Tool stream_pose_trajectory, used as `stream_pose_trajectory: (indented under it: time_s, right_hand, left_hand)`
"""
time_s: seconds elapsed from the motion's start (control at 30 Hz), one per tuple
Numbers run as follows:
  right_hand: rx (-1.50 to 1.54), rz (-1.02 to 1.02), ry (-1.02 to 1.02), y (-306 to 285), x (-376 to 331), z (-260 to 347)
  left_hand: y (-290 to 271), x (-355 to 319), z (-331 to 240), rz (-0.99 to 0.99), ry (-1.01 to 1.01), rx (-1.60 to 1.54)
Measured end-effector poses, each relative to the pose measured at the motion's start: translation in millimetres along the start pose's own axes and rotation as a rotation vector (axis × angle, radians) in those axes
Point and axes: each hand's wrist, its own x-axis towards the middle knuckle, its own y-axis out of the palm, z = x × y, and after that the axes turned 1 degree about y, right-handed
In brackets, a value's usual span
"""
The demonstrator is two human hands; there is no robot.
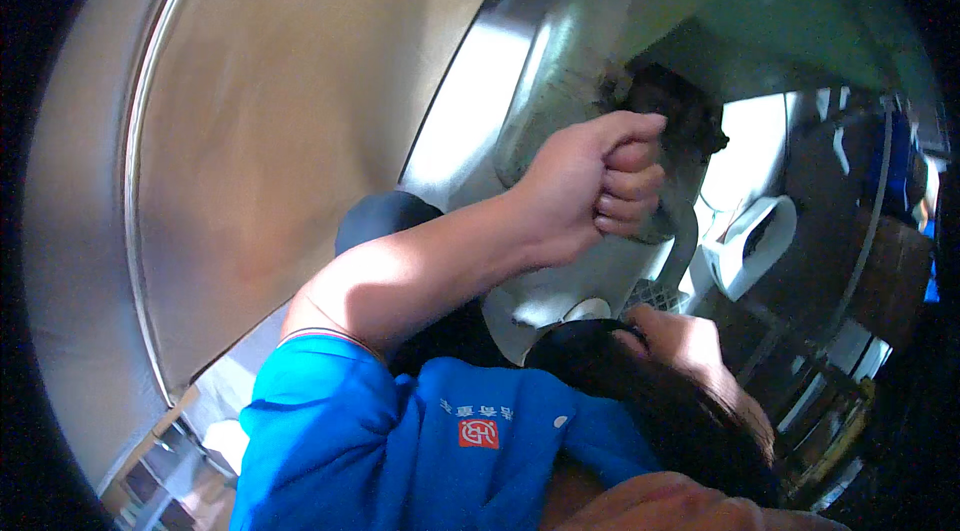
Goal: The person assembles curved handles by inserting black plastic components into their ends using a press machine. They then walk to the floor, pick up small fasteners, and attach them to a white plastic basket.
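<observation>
My left hand [610, 176] is closed in a fist at the centre, its fingers curled and its thumb on top. Whatever lies inside that fist is hidden. Just beyond it sits a dark, lumpy object [685, 106], and a pale, partly see-through casing or sheet [560, 61] spreads behind and below. Lower down, my right hand [675, 336] is bent with its fingers curled, partly covered by a dark, hair-like mass [640, 381]. What it grips cannot be made out. Close to it are a small white round part [588, 309] and a grid-patterned piece [655, 296].
A large tan panel [290, 131] with a metal edge strip [130, 161] fills the left side. To the right is a white loop-shaped part [755, 246]. A green surface [800, 11] stands at the upper right. Cluttered dark shelving or floor [820, 361] lies at the far right.
</observation>
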Motion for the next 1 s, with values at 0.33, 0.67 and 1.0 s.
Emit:
stream_pose_trajectory:
  time_s: [0.33, 0.67, 1.0]
  right_hand:
    - [-0.290, 0.221, 0.026, 71, 73, -88]
    - [-0.428, 0.206, 0.075, 40, 131, -89]
    - [-0.351, 0.287, 0.097, 27, 115, -66]
  left_hand:
    - [6, -31, -11, 0.018, 0.043, 0.042]
    - [-8, -12, -25, -0.083, 0.076, 0.076]
    - [-3, -30, -23, 0.059, -0.021, -0.003]
